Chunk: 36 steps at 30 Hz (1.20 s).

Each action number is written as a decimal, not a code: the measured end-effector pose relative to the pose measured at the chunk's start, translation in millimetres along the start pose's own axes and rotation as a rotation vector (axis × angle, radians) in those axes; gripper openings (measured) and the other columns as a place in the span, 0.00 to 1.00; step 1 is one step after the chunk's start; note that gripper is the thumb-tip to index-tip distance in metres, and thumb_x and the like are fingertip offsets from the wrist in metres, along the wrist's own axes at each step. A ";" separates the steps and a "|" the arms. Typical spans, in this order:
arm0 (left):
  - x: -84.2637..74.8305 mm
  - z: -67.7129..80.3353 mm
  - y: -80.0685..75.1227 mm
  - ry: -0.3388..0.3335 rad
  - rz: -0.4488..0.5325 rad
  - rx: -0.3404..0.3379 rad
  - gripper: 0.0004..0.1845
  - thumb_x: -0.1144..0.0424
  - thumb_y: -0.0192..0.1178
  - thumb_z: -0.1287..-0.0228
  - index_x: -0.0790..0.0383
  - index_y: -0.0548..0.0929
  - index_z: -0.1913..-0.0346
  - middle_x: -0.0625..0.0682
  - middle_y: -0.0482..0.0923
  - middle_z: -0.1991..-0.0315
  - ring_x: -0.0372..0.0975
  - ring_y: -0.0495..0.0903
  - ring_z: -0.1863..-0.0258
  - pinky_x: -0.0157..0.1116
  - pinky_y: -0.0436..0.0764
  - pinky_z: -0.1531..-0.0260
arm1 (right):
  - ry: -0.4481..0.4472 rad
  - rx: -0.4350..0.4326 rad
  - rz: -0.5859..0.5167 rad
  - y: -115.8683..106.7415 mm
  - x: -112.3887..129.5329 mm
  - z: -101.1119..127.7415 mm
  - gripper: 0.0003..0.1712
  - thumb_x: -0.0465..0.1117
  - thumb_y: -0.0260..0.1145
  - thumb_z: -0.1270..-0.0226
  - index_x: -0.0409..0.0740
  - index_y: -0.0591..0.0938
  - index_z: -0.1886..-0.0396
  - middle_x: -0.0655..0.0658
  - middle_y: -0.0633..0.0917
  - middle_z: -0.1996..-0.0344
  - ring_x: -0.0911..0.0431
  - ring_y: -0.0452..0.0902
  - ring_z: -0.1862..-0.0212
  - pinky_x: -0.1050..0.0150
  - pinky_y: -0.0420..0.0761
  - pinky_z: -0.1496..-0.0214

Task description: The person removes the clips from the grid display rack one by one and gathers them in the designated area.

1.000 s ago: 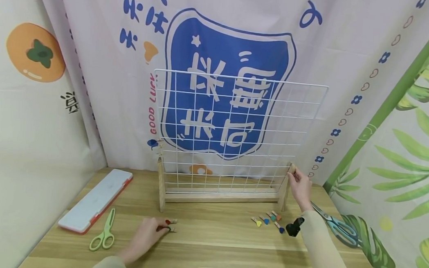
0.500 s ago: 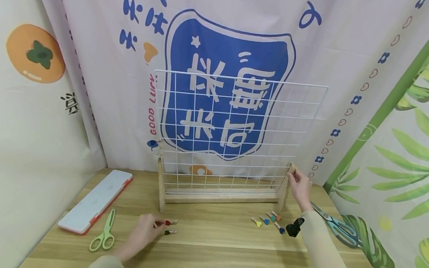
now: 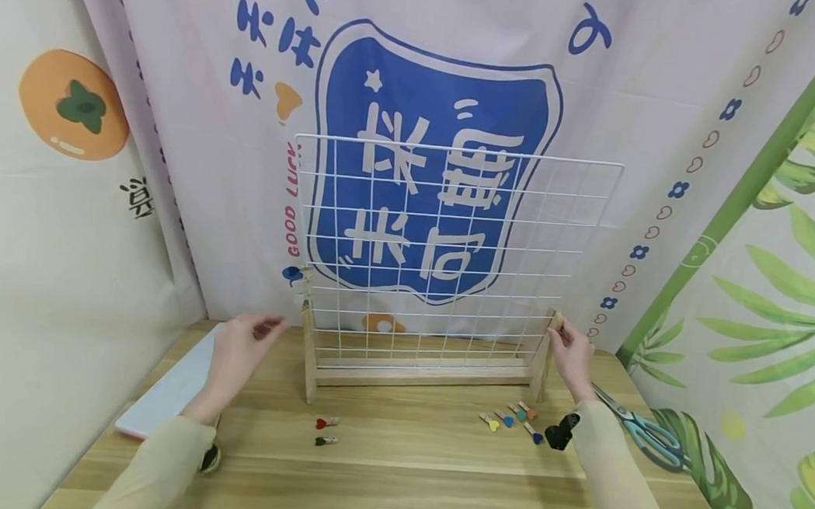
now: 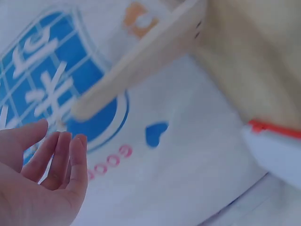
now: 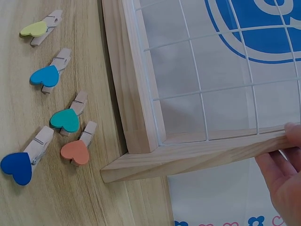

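The wire grid is white, set in a pale wooden frame. In front of the frame lie heart clips: red and dark green toward its left end; yellow, light blue, teal, orange and dark blue by its right post. Behind it hangs a pinkish-white cloth with a blue badge bearing white characters

The head camera looks forward and down over the bench at the wire grid stand; the left wrist camera sits close by the stand's left post, blurred; the right wrist camera looks closely at the stand's right foot, which the head view also shows.
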State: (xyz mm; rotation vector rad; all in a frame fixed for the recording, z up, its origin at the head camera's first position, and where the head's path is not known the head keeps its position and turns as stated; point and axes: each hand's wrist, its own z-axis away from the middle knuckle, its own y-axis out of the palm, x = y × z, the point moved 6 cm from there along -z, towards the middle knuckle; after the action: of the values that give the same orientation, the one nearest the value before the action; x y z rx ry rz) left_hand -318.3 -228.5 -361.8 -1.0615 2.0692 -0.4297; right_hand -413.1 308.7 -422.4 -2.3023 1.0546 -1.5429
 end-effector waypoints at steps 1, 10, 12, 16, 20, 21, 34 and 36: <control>0.7 -6.6 -4.3 -0.007 0.009 -0.020 0.09 0.65 0.64 0.43 0.66 0.85 0.61 0.59 0.86 0.68 0.46 0.83 0.74 0.33 0.80 0.73 | -0.003 0.001 0.001 -0.3 -0.1 0.2 0.18 0.38 0.57 0.31 0.33 0.76 0.45 0.30 0.80 0.48 0.39 0.78 0.46 0.50 0.77 0.47; -5.7 -48.7 -15.2 -0.052 0.083 -0.043 0.14 0.61 0.62 0.39 0.65 0.82 0.53 0.60 0.85 0.60 0.50 0.85 0.65 0.43 0.82 0.64 | 0.013 0.004 0.006 -1.0 -3.3 1.6 0.21 0.38 0.57 0.32 0.34 0.74 0.42 0.30 0.79 0.47 0.40 0.78 0.46 0.51 0.77 0.48; -7.2 -54.1 -12.2 -0.064 0.100 -0.021 0.15 0.60 0.61 0.38 0.65 0.82 0.52 0.60 0.85 0.58 0.50 0.84 0.63 0.44 0.82 0.62 | 0.013 0.004 0.002 -0.8 -3.7 1.1 0.20 0.38 0.57 0.31 0.34 0.75 0.43 0.30 0.79 0.47 0.40 0.78 0.46 0.51 0.77 0.48; -8.9 -61.3 -7.7 -0.072 0.138 -0.014 0.15 0.60 0.60 0.37 0.67 0.82 0.52 0.61 0.85 0.58 0.50 0.84 0.61 0.45 0.81 0.60 | 0.008 0.007 0.006 0.3 -4.0 0.1 0.18 0.39 0.57 0.31 0.34 0.77 0.46 0.30 0.81 0.49 0.40 0.78 0.46 0.50 0.78 0.47; -9.2 -66.0 -7.0 -0.081 0.148 -0.032 0.14 0.61 0.60 0.37 0.67 0.83 0.54 0.62 0.85 0.59 0.50 0.84 0.62 0.28 0.82 0.65 | -0.006 0.012 0.001 1.5 -3.2 -0.1 0.15 0.40 0.57 0.31 0.34 0.78 0.52 0.31 0.82 0.50 0.40 0.78 0.46 0.49 0.78 0.48; -9.1 -66.8 -7.2 -0.087 0.145 -0.035 0.13 0.61 0.60 0.37 0.67 0.83 0.54 0.61 0.85 0.59 0.49 0.84 0.61 0.23 0.79 0.66 | -0.009 0.014 -0.002 1.8 -3.0 -0.2 0.14 0.39 0.57 0.31 0.34 0.78 0.53 0.31 0.82 0.51 0.40 0.78 0.46 0.49 0.78 0.48; -9.0 -71.0 -7.3 -0.067 0.108 -0.059 0.09 0.64 0.60 0.38 0.67 0.84 0.60 0.61 0.86 0.64 0.49 0.85 0.66 0.13 0.67 0.72 | -0.006 0.011 0.008 0.4 -1.4 0.0 0.17 0.39 0.57 0.31 0.35 0.77 0.47 0.31 0.81 0.49 0.40 0.78 0.46 0.50 0.78 0.47; -8.8 -71.5 -7.0 -0.066 0.102 -0.069 0.09 0.64 0.61 0.38 0.67 0.84 0.61 0.61 0.86 0.65 0.49 0.84 0.67 0.14 0.66 0.74 | -0.012 0.007 0.015 0.2 -0.2 0.0 0.15 0.39 0.57 0.31 0.34 0.78 0.50 0.31 0.82 0.50 0.40 0.78 0.46 0.49 0.78 0.48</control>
State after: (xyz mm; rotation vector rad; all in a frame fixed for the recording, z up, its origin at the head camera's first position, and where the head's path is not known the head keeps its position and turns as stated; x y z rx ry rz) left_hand -365.0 -228.7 -306.6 -0.9914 2.0814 -0.2701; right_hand -413.2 308.6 -422.6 -2.2918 1.0592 -1.5225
